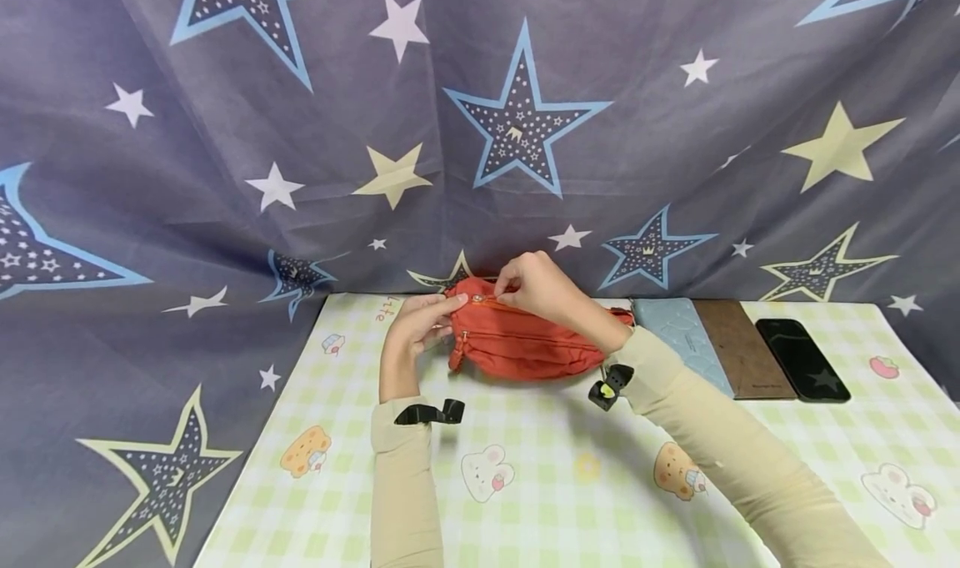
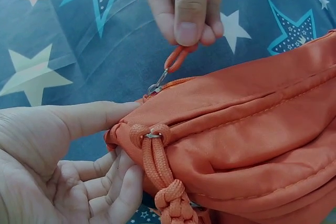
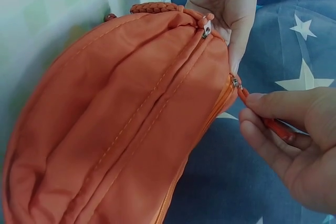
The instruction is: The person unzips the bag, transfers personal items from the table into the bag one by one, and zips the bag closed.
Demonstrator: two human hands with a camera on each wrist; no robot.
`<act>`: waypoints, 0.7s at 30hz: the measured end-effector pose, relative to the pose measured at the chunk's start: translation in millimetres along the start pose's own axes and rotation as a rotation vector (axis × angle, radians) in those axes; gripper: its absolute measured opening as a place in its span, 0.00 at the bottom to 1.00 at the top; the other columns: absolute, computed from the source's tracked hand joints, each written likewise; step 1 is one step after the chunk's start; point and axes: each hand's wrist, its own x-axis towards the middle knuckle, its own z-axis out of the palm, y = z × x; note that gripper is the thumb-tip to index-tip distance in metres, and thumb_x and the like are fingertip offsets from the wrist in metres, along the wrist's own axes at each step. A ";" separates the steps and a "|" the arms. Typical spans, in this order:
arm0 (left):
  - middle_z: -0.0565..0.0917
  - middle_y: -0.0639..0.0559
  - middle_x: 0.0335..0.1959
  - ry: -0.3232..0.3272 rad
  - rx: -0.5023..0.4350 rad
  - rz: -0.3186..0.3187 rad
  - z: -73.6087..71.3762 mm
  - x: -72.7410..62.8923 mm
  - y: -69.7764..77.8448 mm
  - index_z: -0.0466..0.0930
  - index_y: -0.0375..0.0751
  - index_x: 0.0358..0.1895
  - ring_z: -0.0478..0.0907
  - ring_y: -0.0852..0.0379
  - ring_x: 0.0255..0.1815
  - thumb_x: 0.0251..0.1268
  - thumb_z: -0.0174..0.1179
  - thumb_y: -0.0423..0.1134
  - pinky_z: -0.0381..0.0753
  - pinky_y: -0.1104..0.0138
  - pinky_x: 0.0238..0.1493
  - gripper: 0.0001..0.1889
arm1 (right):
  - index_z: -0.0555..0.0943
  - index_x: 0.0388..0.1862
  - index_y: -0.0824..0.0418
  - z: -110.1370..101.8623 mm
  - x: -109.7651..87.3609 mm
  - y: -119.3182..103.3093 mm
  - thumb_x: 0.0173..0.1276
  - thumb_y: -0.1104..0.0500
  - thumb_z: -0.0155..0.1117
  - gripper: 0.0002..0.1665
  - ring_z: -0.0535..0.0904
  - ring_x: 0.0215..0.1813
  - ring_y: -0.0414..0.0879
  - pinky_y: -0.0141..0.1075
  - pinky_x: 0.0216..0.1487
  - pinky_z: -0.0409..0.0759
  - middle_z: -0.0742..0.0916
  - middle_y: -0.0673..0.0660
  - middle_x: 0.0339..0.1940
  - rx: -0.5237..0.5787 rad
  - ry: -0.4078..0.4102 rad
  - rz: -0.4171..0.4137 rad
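Note:
An orange-red fabric pouch bag [image 1: 536, 347] lies at the back of the table, against the curtain. My left hand [image 1: 420, 322] grips its left end, thumb on the upper side and fingers beneath, as the left wrist view shows. With thumb and fingers my right hand [image 1: 540, 289] pinches the cord zipper pull [image 2: 177, 59] of the top zipper. The metal slider [image 3: 235, 83] sits at the left end of that zipper, beside my left thumb. A second pull with a braided cord [image 2: 170, 198] hangs from the front zipper. What the bag holds is hidden.
Right of the bag lie a light blue quilted booklet [image 1: 682, 343], a brown leather-like cover [image 1: 742, 351] and a black smartphone [image 1: 802, 359]. A checked cloth with cartoon prints covers the table [image 1: 555, 518]. Behind it hangs a grey star-patterned curtain [image 1: 337, 92].

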 end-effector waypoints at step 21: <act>0.78 0.61 0.16 0.037 -0.018 0.007 0.4 0.7 -0.6 0.77 0.48 0.22 0.76 0.67 0.17 0.65 0.71 0.40 0.79 0.78 0.22 0.15 | 0.90 0.25 0.61 -29.5 -31.1 40.1 0.60 0.68 0.77 0.05 0.81 0.31 0.43 0.35 0.37 0.79 0.90 0.53 0.26 0.039 -0.007 0.079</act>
